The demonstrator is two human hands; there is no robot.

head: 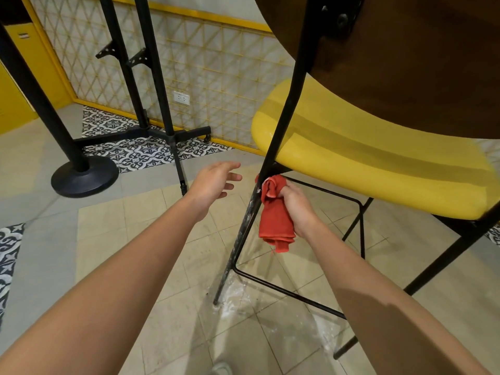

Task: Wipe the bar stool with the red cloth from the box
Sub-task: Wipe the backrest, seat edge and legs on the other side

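While the fingers [287, 188] of the right hand [297, 207] curl tight round a bunched red cloth [274, 220], they press its top fold against the black front leg [282, 123] of the bar stool [378, 163], just under the yellow seat. The rest of the cloth hangs loose below the palm, beside the leg. The left hand [213, 182] hovers near that same leg with its fingers straight and spread, holding nothing and touching nothing.

Further down, the leg is speckled with white grime [238, 250], and white powder [235, 296] lies on the floor tiles round its foot. A thin wire footrest [286, 290] runs off from the leg low down.

From where I stand, a few things could spoil this. Only a small wad of cloth meets the metal, so a stroke downward would likely clean one face and leave the speckle on the far side. The dangling tail could catch where the footrest joins the leg. It could also trail through the powder on the floor and smear it back onto the metal. With the free hand off the stool, a firm push down the leg might make the stool skid or rock on the smooth tiles.
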